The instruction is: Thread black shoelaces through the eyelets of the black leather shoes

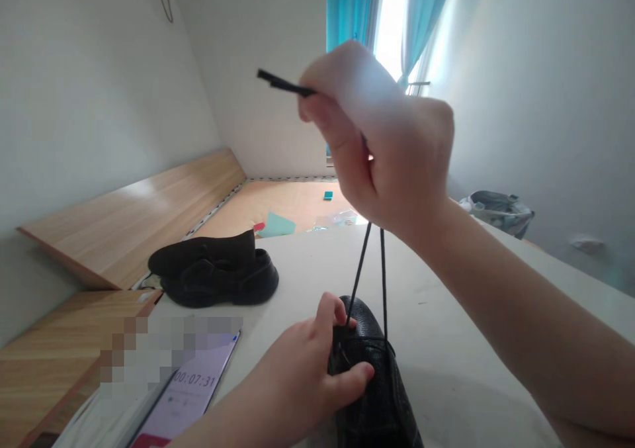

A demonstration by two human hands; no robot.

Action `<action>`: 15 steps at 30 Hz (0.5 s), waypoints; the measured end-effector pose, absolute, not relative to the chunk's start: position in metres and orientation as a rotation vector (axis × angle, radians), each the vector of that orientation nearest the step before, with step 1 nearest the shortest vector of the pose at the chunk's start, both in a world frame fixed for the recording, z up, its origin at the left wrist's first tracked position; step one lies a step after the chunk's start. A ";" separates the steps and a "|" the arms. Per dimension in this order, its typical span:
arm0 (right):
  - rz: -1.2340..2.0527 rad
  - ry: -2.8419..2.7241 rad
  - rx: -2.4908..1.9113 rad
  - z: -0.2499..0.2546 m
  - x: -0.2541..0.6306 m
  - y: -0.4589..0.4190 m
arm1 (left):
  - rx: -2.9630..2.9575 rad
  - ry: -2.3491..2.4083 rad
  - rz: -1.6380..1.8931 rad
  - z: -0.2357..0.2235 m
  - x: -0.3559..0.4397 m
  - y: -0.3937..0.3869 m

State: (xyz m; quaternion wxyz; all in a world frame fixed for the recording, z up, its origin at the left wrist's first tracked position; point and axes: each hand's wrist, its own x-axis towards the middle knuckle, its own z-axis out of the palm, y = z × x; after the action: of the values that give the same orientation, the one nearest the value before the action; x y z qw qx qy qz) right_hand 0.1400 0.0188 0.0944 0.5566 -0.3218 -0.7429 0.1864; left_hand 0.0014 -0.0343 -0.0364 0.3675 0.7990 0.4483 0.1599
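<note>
My right hand is raised high, its fingers closed on both ends of a black shoelace. The tips stick out to the left past the fingertips. Two taut strands run down from this hand to a black leather shoe, whose toe points away from me. My left hand grips that shoe from the left, thumb lying on its upper and fingers bent near the toe beside the left strand. Part of the shoe's left side is hidden behind this hand.
Another black shoe lies on the white tabletop at the left, with a dark flat piece over it. A phone showing a timer lies at the lower left. Beyond are wooden boards and a grey bag.
</note>
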 end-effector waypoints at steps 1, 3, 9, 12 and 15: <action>0.228 -1.762 -0.778 0.092 0.143 0.022 | 2.025 1.144 0.434 -0.034 0.002 -0.035; -0.137 -1.766 -0.789 0.086 0.147 0.028 | 1.967 1.114 0.491 -0.029 0.003 -0.036; 0.020 -1.670 -0.630 0.086 0.145 0.032 | 1.900 0.995 0.519 -0.026 0.006 -0.042; 0.281 -1.654 -0.615 0.090 0.145 0.036 | 1.670 0.855 0.388 -0.019 0.003 -0.045; 0.509 -1.592 -0.714 0.088 0.155 0.047 | 1.554 0.898 0.448 -0.011 0.000 -0.048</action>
State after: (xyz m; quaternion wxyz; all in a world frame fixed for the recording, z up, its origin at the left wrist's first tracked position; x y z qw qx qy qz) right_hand 0.1549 0.0469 0.0883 0.6146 -0.3099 -0.6910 0.2208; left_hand -0.0004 -0.0479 -0.0113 0.6019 0.6708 0.3877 0.1934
